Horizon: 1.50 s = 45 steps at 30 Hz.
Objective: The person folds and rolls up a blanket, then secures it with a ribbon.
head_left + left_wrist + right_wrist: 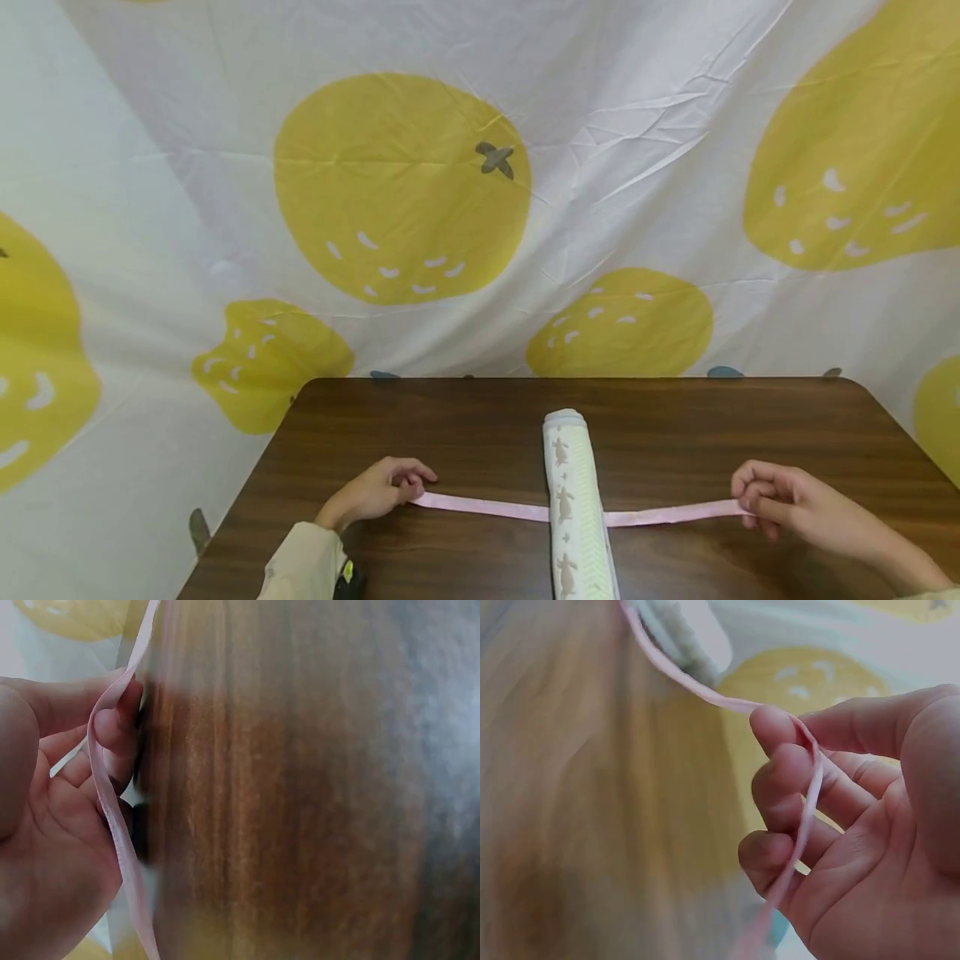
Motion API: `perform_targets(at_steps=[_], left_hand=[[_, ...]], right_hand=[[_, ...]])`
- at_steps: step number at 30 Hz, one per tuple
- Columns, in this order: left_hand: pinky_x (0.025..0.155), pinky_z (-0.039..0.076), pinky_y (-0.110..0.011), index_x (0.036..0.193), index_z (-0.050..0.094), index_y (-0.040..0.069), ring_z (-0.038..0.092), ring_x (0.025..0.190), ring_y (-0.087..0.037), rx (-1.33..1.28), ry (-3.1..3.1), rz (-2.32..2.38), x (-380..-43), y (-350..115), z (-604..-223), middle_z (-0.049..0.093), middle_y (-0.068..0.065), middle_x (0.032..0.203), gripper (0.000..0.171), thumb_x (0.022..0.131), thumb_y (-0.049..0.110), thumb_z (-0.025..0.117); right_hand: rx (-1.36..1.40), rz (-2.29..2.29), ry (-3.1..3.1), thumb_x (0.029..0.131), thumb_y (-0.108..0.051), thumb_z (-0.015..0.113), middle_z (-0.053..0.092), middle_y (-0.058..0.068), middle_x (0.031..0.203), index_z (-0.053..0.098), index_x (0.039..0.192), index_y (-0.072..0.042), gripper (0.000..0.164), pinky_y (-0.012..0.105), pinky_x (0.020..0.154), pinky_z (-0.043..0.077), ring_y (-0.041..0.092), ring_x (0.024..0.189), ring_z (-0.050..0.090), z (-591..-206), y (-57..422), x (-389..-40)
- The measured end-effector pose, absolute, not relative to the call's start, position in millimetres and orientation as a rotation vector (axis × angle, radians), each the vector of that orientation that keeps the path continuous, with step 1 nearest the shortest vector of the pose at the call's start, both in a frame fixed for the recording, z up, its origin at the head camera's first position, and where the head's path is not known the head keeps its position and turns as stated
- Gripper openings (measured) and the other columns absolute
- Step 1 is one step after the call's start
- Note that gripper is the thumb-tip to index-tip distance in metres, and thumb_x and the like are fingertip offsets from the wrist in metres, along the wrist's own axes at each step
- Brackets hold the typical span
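Note:
A pink ribbon (487,507) runs sideways across the table, passing under a rolled white cloth (573,504) with brown animal prints. The left hand (378,490) pinches the ribbon on the left of the roll, and in the left wrist view the ribbon (112,810) trails down past the palm. On the other side, the right hand (787,504) pinches it between thumb and curled fingers. Its loose end (806,817) hangs across the palm in the right wrist view. The stretch of ribbon beneath the roll is hidden.
The dark brown wooden table (450,425) has rounded far corners. Behind it hangs a white curtain (600,208) printed with large yellow fruit. A beige sleeve (303,562) with a dark band at the cuff covers the left forearm.

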<state>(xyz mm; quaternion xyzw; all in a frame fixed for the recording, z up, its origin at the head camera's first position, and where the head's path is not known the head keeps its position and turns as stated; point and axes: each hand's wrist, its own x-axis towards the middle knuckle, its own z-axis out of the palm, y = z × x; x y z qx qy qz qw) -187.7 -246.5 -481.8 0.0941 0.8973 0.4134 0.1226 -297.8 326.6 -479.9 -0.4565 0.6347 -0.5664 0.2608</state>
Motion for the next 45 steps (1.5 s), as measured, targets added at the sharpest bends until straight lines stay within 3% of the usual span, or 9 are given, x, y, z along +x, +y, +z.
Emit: perform_targets(at_steps=[5,13,17,20,23,28,36,45], left_hand=[[0.07,0.045,-0.022,0.113,0.069,0.006,0.056,0.079,-0.011,0.25,2.599,1.261,-186.7,-246.6,-481.3,0.064,-0.005,0.091,0.019,0.095,0.006,0.061],[0.065,0.044,-0.023,0.115,0.068,0.006,0.054,0.076,-0.013,0.168,2.53,1.375,-189.1,-248.6,-483.4,0.064,-0.006,0.091,0.02,0.096,0.007,0.061],[0.064,0.045,-0.023,0.116,0.068,0.006,0.053,0.075,-0.013,0.152,2.512,1.393,-190.1,-249.0,-485.5,0.063,-0.005,0.091,0.02,0.097,0.008,0.06],[0.064,0.044,-0.024,0.115,0.068,0.006,0.053,0.074,-0.013,0.144,2.515,1.391,-190.6,-248.8,-486.5,0.063,-0.004,0.091,0.02,0.097,0.009,0.06],[0.063,0.044,-0.024,0.115,0.068,0.007,0.052,0.073,-0.014,0.139,2.531,1.377,-191.0,-248.3,-486.8,0.063,-0.004,0.09,0.02,0.097,0.008,0.06],[0.063,0.043,-0.023,0.114,0.068,0.007,0.052,0.074,-0.013,0.122,2.535,1.375,-189.7,-247.4,-484.9,0.061,-0.003,0.088,0.019,0.096,0.007,0.06],[0.065,0.044,-0.023,0.113,0.068,0.006,0.053,0.074,-0.012,0.128,2.518,1.383,-189.9,-248.3,-486.0,0.062,-0.002,0.088,0.019,0.096,0.007,0.06],[0.064,0.044,-0.024,0.114,0.068,0.007,0.052,0.075,-0.014,0.097,2.514,1.4,-189.0,-249.5,-484.7,0.062,-0.003,0.088,0.019,0.096,0.009,0.061]], right_hand=[[-1.298,-1.542,1.791,0.099,0.014,0.039,0.067,0.008,0.086,0.049,0.11,0.005,0.018,0.04,0.046,0.034,0.029,0.06,0.044,-450.2,310.7,-295.2],[-1.363,-1.483,1.901,0.098,0.01,0.048,0.067,0.002,0.087,0.054,0.109,0.0,0.016,0.033,0.045,0.038,0.017,0.059,0.046,-403.0,261.3,-285.2],[-1.396,-1.415,1.935,0.099,0.005,0.05,0.067,0.001,0.088,0.056,0.11,-0.005,0.015,0.029,0.058,0.051,0.009,0.072,0.059,-382.3,234.0,-280.0],[-1.387,-1.354,1.973,0.101,-0.002,0.051,0.067,0.004,0.089,0.057,0.109,-0.01,0.013,0.031,0.07,0.054,0.014,0.082,0.063,-371.5,215.1,-275.9],[-1.369,-1.303,1.998,0.102,-0.006,0.052,0.067,0.005,0.087,0.058,0.107,-0.013,0.011,0.032,0.073,0.054,0.018,0.083,0.064,-365.0,197.0,-272.1],[-1.38,-1.263,1.987,0.1,-0.005,0.053,0.064,0.005,0.086,0.059,0.105,-0.014,0.011,0.032,0.078,0.054,0.016,0.083,0.064,-363.2,166.1,-267.1],[-1.441,-1.17,1.907,0.1,-0.007,0.055,0.063,0.001,0.09,0.06,0.103,-0.014,0.01,0.025,0.07,0.052,0.014,0.083,0.062,-373.3,119.8,-256.5],[-1.668,-1.025,1.9,0.089,0.008,0.055,0.064,0.0,0.08,0.06,0.099,-0.013,0.024,0.016,0.065,0.049,-0.005,0.071,0.053,-405.4,70.5,-234.5]])
